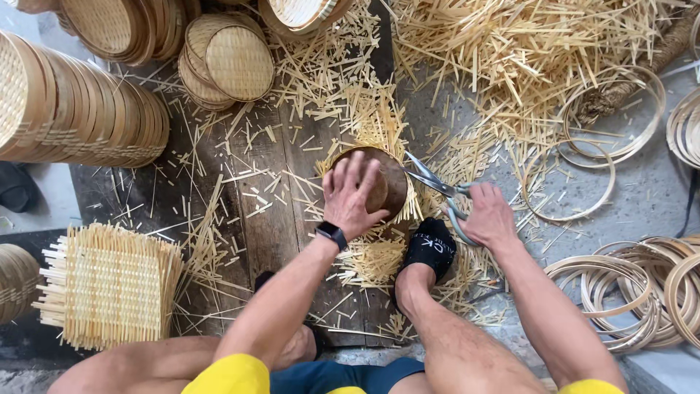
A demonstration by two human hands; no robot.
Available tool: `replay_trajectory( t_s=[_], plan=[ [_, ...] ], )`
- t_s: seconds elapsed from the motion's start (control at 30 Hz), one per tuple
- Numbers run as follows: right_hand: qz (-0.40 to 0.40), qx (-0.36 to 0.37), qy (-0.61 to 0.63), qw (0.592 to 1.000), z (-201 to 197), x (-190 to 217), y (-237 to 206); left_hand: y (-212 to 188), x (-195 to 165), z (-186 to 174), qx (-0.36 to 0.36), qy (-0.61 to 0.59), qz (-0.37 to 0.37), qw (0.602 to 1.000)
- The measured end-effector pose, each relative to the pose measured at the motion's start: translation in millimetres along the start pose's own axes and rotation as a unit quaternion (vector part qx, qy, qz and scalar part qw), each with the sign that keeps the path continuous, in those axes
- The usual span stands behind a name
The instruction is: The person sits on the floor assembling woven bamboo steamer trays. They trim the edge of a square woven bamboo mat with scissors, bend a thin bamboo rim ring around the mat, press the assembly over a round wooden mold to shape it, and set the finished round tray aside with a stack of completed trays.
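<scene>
Floor boards: I am sitting over dark wooden planks [270, 219] that are running from near to far, with grey concrete lying to the right of them.
Offcut heap: a big pile of pale bamboo slivers [525, 51] is spreading across the far right, and loose slivers are lying all over the planks.
Finished baskets: a long row of round woven trays [80, 109] is leaning on edge at the far left; more round trays [226, 62] are stacking up at the far middle.
Square mats: a stack of untrimmed woven squares [109, 284] is sitting at the near left, their strip ends sticking out on all sides.
Hoops: thin bamboo rings [634, 292] are piling up at the near right, and a few loose rings [583, 175] are lying farther off on the concrete.
Work piece: the round brown mould [390, 182] is sitting in the middle, on top of a woven mat whose strip ends are fanning out around it.
My foot: my black sock [432, 248] is pressing down on the mat's near edge, just beside the mould.
Left hand: my left hand [350, 197] is lying flat on the mould with fingers spread, pressing rather than gripping.
Right hand: my right hand [487, 215] is clenching the handles of the scissors [437, 186].
Scissor blades: they are standing parted, their tips touching the mould's right rim.
</scene>
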State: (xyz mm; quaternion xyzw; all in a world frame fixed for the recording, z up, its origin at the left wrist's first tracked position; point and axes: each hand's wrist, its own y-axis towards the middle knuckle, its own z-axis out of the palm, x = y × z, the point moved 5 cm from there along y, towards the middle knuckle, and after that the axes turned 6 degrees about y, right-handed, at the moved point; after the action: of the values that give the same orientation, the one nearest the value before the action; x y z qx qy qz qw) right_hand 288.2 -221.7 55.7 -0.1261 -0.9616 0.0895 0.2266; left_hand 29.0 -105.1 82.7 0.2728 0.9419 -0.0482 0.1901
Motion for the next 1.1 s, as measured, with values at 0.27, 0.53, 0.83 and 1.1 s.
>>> replay_trajectory(
  t_s=[0.27,0.53,0.83,1.1],
  plan=[
    [-0.058,-0.004,-0.153,0.986,43,-7,49,-13,0,22,-0.081,-0.039,-0.103,0.991],
    [-0.138,-0.151,-0.135,0.969,41,10,48,-10,7,22,-0.011,-0.058,0.005,0.998],
    [-0.121,-0.032,-0.151,0.98,36,-11,54,-2,19,10,0.065,-0.058,0.058,0.995],
    [-0.027,0.111,-0.14,0.984,67,-17,61,-3,22,8,0.034,-0.032,0.019,0.999]
  ],
)
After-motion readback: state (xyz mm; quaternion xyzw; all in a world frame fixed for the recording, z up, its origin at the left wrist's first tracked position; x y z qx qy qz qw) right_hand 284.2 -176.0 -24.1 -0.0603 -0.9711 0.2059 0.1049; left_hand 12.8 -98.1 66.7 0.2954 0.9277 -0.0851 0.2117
